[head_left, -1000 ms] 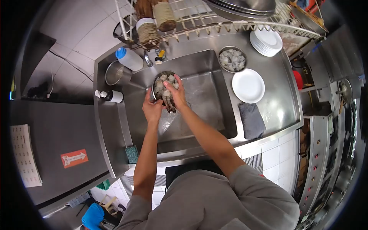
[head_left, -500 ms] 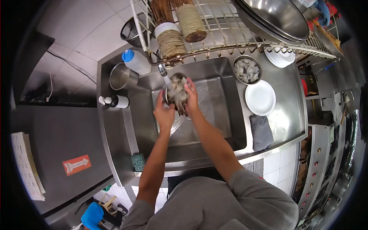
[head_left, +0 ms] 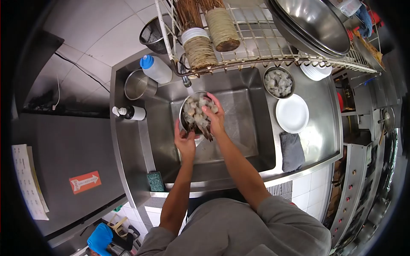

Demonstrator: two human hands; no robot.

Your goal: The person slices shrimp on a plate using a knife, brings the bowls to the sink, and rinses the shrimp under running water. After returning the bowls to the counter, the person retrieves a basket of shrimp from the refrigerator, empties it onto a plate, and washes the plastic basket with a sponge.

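Observation:
Over the steel sink (head_left: 239,128) I hold a metal bowl (head_left: 182,114) heaped with raw shrimp (head_left: 197,110). Some darker heads or tails hang over its near side. My left hand (head_left: 186,144) is closed round the bowl's lower left, fingers partly hidden beneath it. On the right side, my right hand (head_left: 216,119) grips the bowl, its thumb lying over the shrimp. Just above the bowl is the faucet (head_left: 185,80), with a short stream of water below its spout.
A second bowl of shrimp (head_left: 278,83), a white plate (head_left: 292,113) and a folded grey cloth (head_left: 292,151) lie right of the sink. Leftward are a blue-capped bottle (head_left: 157,70), a metal pot (head_left: 139,84), a pump bottle (head_left: 132,113) and a green scouring pad (head_left: 155,181). A wire rack (head_left: 252,59) overhangs the back.
Both hands have brought the bowl slightly toward me, out from under the faucet. More of its left rim shows, and my right thumb now lies across the shrimp.

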